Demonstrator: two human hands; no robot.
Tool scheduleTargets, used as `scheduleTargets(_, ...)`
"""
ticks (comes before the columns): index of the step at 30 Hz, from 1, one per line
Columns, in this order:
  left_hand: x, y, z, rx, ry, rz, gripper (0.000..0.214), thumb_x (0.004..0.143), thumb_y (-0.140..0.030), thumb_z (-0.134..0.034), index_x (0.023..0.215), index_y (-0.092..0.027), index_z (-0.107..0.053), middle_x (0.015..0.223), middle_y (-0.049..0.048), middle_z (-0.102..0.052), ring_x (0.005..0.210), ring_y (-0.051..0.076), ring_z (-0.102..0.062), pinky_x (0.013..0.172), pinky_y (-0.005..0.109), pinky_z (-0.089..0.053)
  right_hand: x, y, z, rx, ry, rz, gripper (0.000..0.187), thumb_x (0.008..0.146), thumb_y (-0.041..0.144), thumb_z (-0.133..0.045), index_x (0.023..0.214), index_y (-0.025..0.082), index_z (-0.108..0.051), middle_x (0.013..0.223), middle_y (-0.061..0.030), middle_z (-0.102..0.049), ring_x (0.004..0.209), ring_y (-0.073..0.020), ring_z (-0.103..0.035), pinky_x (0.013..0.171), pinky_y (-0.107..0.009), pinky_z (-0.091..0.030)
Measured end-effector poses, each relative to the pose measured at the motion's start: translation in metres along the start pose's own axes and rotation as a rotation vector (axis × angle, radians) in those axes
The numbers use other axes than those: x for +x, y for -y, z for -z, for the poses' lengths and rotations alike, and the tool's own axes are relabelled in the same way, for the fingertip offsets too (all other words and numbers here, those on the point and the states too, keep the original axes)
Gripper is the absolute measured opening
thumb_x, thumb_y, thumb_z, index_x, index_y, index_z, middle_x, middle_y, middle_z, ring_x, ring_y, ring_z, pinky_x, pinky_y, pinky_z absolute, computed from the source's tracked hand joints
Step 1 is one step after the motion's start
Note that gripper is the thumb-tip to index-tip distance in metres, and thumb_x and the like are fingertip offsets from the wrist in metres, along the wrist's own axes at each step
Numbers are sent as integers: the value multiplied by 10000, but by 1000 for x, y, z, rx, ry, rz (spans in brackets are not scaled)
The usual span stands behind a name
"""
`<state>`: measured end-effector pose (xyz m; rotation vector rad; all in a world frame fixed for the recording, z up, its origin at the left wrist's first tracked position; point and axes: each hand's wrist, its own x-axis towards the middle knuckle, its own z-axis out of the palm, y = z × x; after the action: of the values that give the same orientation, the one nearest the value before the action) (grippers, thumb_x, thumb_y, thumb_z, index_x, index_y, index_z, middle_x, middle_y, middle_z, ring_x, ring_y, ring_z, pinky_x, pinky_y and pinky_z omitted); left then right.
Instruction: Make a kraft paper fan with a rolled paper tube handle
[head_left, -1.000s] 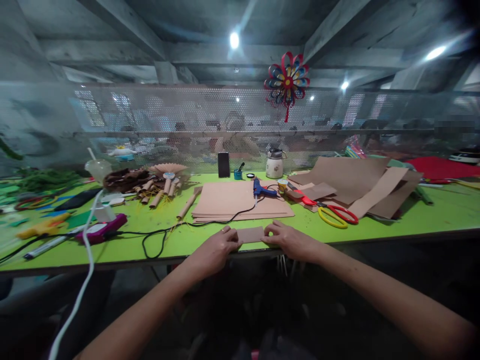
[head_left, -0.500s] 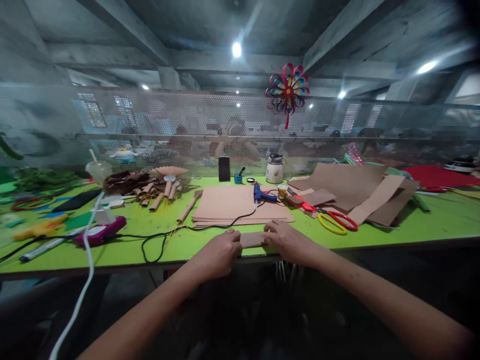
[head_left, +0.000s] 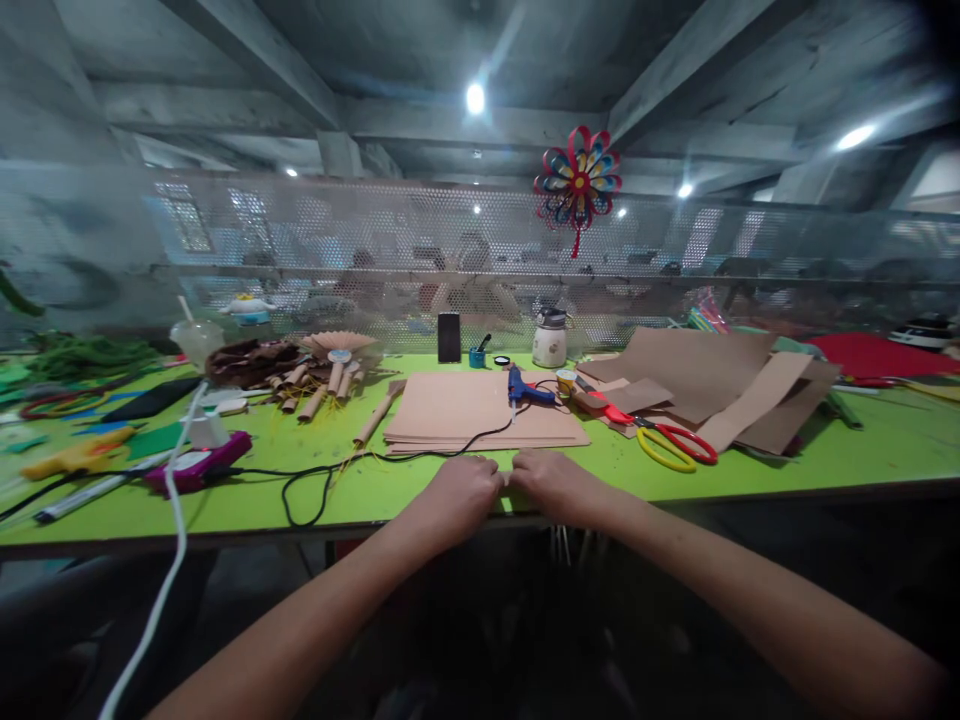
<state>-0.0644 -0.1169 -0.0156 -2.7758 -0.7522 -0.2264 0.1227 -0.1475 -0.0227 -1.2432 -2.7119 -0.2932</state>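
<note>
My left hand (head_left: 459, 494) and my right hand (head_left: 556, 484) meet knuckle to knuckle at the near edge of the green table (head_left: 375, 490). Both have their fingers curled down over a small piece of brown paper, which is almost wholly hidden beneath them. Just beyond the hands lies a stack of brown paper sheets (head_left: 465, 408). A blue glue gun (head_left: 527, 388) rests on its far right corner, and its black cable (head_left: 322, 470) loops along the table to my left.
Red and yellow scissors (head_left: 670, 440) lie to the right by large loose brown sheets (head_left: 712, 375). Rolled paper tubes (head_left: 319, 385), a pink device (head_left: 201, 462) and a white cable (head_left: 174, 520) are at the left. A white jar (head_left: 549, 341) stands before a mesh screen (head_left: 375, 240).
My hands have slid together along the small brown paper piece until they touch; the piece, visible between them before, is now covered.
</note>
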Motion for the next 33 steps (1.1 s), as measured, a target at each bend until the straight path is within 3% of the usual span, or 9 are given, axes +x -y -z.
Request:
scheduleTargets(3, -5, 4, 21, -74, -69, 14, 120, 818, -105, -497, 797, -146, -608, 783, 77, -611, 694, 188, -556, 615, 288, -396, -5, -4, 21, 177, -100, -64, 192, 785, 37, -537, 873, 146, -667, 801, -50, -577, 735, -147, -515, 617, -235, -344)
scheduleTargets(6, -11, 7, 50, -229, -60, 3, 150, 840, -115, -479, 835, -164, -621, 812, 50, -609, 735, 163, -550, 625, 256, -383, -9, -6, 45, 417, -162, -33, 217, 792, 29, -536, 890, 143, -693, 752, -31, -589, 698, -121, -523, 619, -213, -362)
scheduleTargets(10, -7, 20, 69, -477, 43, -6, 177, 830, -123, -485, 840, -170, -656, 804, 22, -631, 743, 130, -555, 647, 219, -383, -7, -15, 57, 741, -76, -22, 151, 826, 194, -590, 876, 118, -710, 757, -33, -629, 700, -113, -546, 659, -211, -420)
scheduleTargets(14, 12, 41, 45, -679, 279, -20, 172, 816, -202, -522, 879, -143, -671, 768, 21, -659, 664, 119, -549, 594, 200, -387, 4, -30, 29, 950, 76, -107, 266, 778, 315, -634, 899, 93, -716, 739, -39, -657, 668, -123, -562, 619, -214, -440)
scheduleTargets(17, 23, 53, 14, -654, 320, 20, 184, 782, -205, -539, 876, -133, -679, 783, 29, -667, 677, 128, -549, 602, 204, -390, 14, -37, -2, 877, 50, -155, 194, 752, 229, -631, 845, 91, -730, 703, -30, -663, 648, -128, -565, 606, -211, -426)
scheduleTargets(21, 26, 56, -12, -650, 305, 42, 170, 766, -216, -550, 833, -132, -682, 770, 28, -666, 684, 131, -548, 620, 207, -390, 19, -38, -26, 653, -78, -31, 119, 763, 136, -622, 742, 119, -738, 698, -32, -636, 705, -134, -556, 644, -212, -405)
scheduleTargets(24, 26, 51, -16, -665, 277, 47, 183, 782, -235, -545, 865, -142, -680, 796, 27, -661, 706, 131, -548, 633, 209, -386, 15, -36, -31, 574, -172, 21, 108, 782, 138, -645, 727, 126, -737, 699, -40, -602, 714, -132, -533, 629, -211, -385)
scheduleTargets(33, 21, 35, -16, -646, 160, 94, 130, 798, -225, -523, 799, -138, -619, 731, 7, -598, 674, 130, -511, 588, 218, -355, 1, -29, -42, 408, -280, -15, 119, 845, 138, -596, 840, 138, -715, 750, -54, -606, 743, -139, -537, 651, -222, -380)
